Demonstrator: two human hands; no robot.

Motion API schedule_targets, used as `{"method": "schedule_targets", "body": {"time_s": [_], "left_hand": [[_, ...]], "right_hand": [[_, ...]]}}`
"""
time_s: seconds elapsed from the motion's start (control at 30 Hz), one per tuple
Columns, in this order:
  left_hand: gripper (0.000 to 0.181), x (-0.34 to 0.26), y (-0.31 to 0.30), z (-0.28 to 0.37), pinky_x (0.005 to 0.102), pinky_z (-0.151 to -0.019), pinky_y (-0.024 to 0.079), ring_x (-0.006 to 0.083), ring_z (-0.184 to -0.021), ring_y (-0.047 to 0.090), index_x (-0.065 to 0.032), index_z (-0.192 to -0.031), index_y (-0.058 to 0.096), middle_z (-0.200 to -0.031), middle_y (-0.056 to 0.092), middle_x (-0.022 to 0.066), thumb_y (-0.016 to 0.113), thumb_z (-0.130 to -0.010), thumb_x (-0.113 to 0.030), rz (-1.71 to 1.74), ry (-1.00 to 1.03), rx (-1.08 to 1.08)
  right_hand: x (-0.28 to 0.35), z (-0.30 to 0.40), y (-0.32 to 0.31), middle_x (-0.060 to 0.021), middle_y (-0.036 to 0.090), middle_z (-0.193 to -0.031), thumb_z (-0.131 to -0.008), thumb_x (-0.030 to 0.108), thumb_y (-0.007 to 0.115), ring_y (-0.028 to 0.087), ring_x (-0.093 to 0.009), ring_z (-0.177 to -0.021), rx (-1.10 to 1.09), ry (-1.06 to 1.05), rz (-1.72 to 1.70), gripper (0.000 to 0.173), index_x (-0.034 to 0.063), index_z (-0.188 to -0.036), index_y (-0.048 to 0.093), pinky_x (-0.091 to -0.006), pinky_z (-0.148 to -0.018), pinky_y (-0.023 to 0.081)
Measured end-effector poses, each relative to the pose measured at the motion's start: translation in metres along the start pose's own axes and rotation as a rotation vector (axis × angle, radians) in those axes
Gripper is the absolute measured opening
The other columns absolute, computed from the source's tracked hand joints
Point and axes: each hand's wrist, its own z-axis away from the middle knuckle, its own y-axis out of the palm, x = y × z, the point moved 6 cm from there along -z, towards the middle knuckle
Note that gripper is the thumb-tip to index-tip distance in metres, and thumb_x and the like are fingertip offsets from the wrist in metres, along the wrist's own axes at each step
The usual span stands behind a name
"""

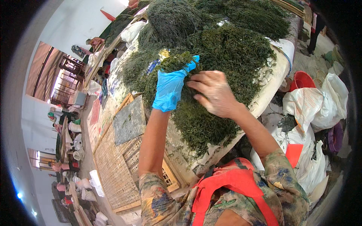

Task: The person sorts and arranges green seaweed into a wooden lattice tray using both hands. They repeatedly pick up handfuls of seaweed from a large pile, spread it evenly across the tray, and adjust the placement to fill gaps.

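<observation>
My left hand [172, 86], in a thin blue plastic glove, is closed around a clump of dark green seaweed-like strands [176, 62]. My bare right hand [213, 91] is just right of that clump, blurred, its fingers curved and apart with the thumb below. Its fingertips reach the edge of the green strands; no item shows in its grasp. Beneath both hands spreads a large heap of the same green strands [229, 56] on a pale, worn table [261, 97]. A darker, finer mound [172, 21] rises at the far side.
A woven slatted screen in a wooden frame [116, 172] lies at left, with a grey flat board [130, 120] on it. At right are white woven sacks [304, 104], a red bucket [302, 80] and a purple basket [335, 138]. A person's dark-trousered leg [314, 36] stands beyond; other people sit farther left.
</observation>
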Motion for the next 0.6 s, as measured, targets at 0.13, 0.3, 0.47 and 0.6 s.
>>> {"method": "schedule_targets", "body": {"time_s": [0.13, 0.3, 0.47, 0.6], "left_hand": [[0.039, 0.005, -0.004, 0.0, 0.0609, -0.102, 0.048, 0.047, -0.117, 0.054, 0.0068, -0.138, 0.037, -0.136, 0.045, 0.031, 0.037, -0.1, -0.004, 0.65, -0.187, -0.354], [0.032, 0.012, -0.02, 0.011, 0.0488, -0.094, 0.055, 0.0371, -0.106, 0.063, 0.0068, -0.126, 0.052, -0.119, 0.061, 0.0238, 0.051, -0.094, 0.0, 0.477, -0.134, -0.34], [0.028, -0.032, -0.034, -0.001, 0.0357, -0.088, 0.054, 0.0186, -0.097, 0.066, 0.0005, -0.111, 0.069, -0.107, 0.071, 0.0094, 0.073, -0.083, -0.005, -0.153, -0.036, -0.374], [0.038, -0.044, -0.044, -0.019, 0.0334, -0.089, 0.052, 0.0171, -0.102, 0.064, -0.0007, -0.117, 0.068, -0.113, 0.069, 0.0073, 0.076, -0.081, -0.008, -0.15, 0.007, -0.326]], "right_hand": [[-0.023, 0.026, 0.07, -0.0135, 0.063, -0.103, -0.083, 0.021, 0.067, 0.055, -0.033, -0.104, 0.158, 0.139, 0.038, 0.03, 0.0043, -0.107, 0.065, -0.0453, -0.092, 0.039], [-0.019, 0.059, 0.091, -0.0114, 0.063, -0.087, -0.087, 0.026, 0.065, 0.056, -0.03, -0.096, 0.185, 0.178, -0.041, 0.023, 0.0056, -0.098, 0.068, -0.0479, -0.089, 0.037], [-0.045, 0.134, 0.122, -0.0083, 0.066, -0.085, -0.089, 0.031, 0.063, 0.055, -0.028, -0.1, 0.357, 0.268, 0.063, 0.027, 0.0062, -0.089, 0.071, -0.0459, -0.097, 0.031], [-0.064, 0.164, 0.12, -0.0084, 0.066, -0.093, -0.088, 0.033, 0.063, 0.055, -0.028, -0.102, 0.592, 0.37, 0.144, 0.027, 0.0075, -0.091, 0.072, -0.0477, -0.096, 0.033]]}}
